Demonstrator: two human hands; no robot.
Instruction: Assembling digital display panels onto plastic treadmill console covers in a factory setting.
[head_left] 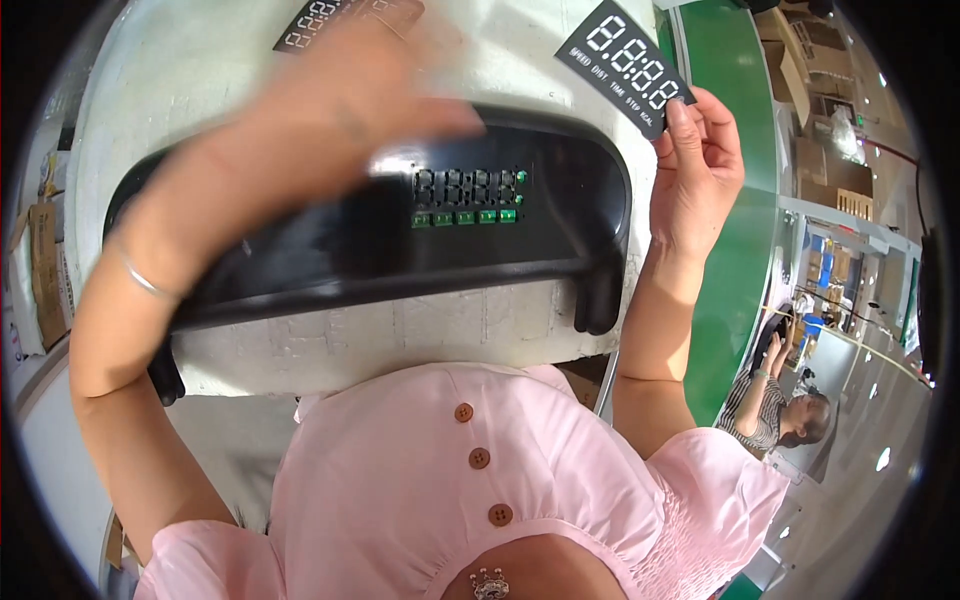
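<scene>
My right hand (700, 165) pinches the corner of a black display overlay panel (625, 68) with white digit shapes, held up at the table's right side. A glossy black console housing (320, 255) with curved ends lies across the table in front of me. In its middle, digit-shaped cutouts (465, 187) sit above a row of small green-lit openings. Over the housing's far left part reaches my left hand (370, 90), smeared by motion, so its fingers cannot be read. Just beyond it lies another black overlay panel (312, 25), partly covered by the hand.
The white padded table top (430, 330) looks worn. Green floor (735, 180) runs along the right. Cardboard boxes (790, 60) stand at the far right, and a co-worker in a striped top (755, 405) is at a bench lower down. More cardboard (45, 270) leans at the left.
</scene>
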